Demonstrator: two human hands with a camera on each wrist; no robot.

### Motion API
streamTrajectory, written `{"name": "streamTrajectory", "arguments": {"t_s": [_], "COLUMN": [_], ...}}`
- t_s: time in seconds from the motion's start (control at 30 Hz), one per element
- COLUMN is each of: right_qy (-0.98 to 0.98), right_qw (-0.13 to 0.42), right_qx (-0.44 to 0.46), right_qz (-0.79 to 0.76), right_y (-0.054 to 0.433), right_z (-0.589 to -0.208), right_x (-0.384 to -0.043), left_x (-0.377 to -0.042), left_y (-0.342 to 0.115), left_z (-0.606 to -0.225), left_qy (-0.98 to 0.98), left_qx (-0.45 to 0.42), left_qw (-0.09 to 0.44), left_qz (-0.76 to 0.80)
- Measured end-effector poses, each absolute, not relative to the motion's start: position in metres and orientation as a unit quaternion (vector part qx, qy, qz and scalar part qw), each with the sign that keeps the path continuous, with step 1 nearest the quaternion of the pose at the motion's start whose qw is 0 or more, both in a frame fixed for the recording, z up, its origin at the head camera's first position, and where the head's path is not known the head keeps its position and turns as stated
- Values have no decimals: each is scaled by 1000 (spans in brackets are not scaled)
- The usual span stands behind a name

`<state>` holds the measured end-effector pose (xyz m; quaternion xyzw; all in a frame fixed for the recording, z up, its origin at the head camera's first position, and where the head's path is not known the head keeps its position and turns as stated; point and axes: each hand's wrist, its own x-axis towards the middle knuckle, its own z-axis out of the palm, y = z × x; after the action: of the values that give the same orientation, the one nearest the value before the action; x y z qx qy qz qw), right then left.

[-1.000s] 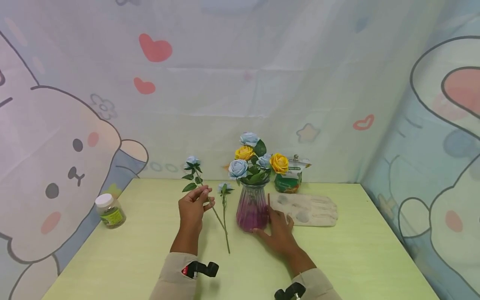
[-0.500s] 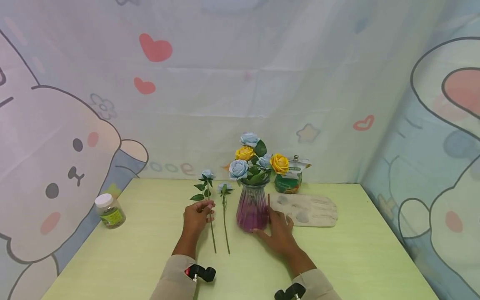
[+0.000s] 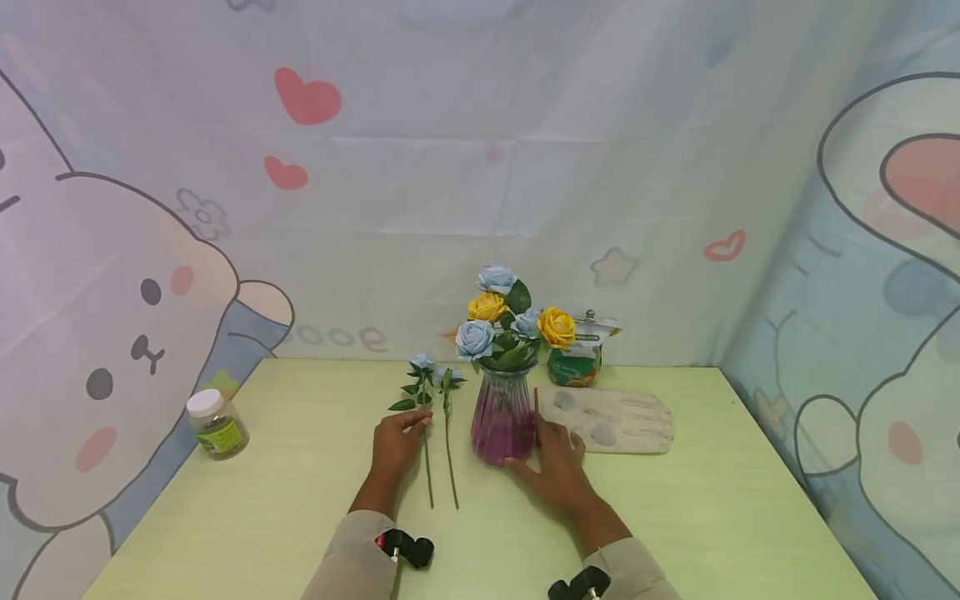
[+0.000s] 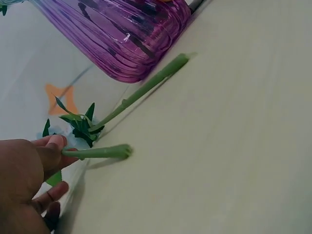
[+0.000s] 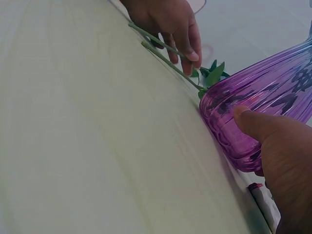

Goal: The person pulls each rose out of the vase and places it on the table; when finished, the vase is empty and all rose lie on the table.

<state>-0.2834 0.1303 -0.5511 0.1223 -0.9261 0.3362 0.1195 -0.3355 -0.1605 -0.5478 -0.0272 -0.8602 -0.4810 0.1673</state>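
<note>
My left hand [image 3: 396, 447] pinches the stem of an artificial blue rose [image 3: 422, 362] between thumb and fingertips. The lower end of its green stem [image 4: 105, 152] points out past the thumb in the left wrist view. Beside it on the table lies a second blue rose [image 3: 449, 374], its stem roughly parallel. My right hand [image 3: 558, 468] holds the lower right side of a ribbed glass vase [image 3: 498, 421], purple at the base, with the thumb [image 5: 246, 119] across its front. Blue and yellow roses [image 3: 557, 327] with green leaves stand in the vase.
Behind my right hand lies a pale work glove [image 3: 630, 421] with grey spots. A green and white pouch [image 3: 576, 365] stands behind the vase. At the left table edge is a white-capped jar [image 3: 218, 427]. A printed cloth backdrop [image 3: 420, 192] rises behind the table [image 3: 292, 517].
My left hand has moved down and slightly right with the blue rose, whose slanting stem now lines up beside the other one. My right hand has stayed at the vase.
</note>
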Motion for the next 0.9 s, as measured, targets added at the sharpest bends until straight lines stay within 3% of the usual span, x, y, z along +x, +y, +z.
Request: {"name": "streamTrajectory", "arguments": {"t_s": [0.2, 0.9], "right_qy": [-927, -923], "right_qw": [135, 138], "right_qx": [131, 135], "right_qz": [326, 332], "right_y": [132, 131], "right_z": [-553, -552], "right_x": [-284, -282], "left_x": [-337, -338], "left_y": [-158, -152], "left_z": [-555, -556], "left_qy": [-879, -905], "left_qx": [-68, -99], "left_qw": [223, 221], "left_qz": [-417, -349]}}
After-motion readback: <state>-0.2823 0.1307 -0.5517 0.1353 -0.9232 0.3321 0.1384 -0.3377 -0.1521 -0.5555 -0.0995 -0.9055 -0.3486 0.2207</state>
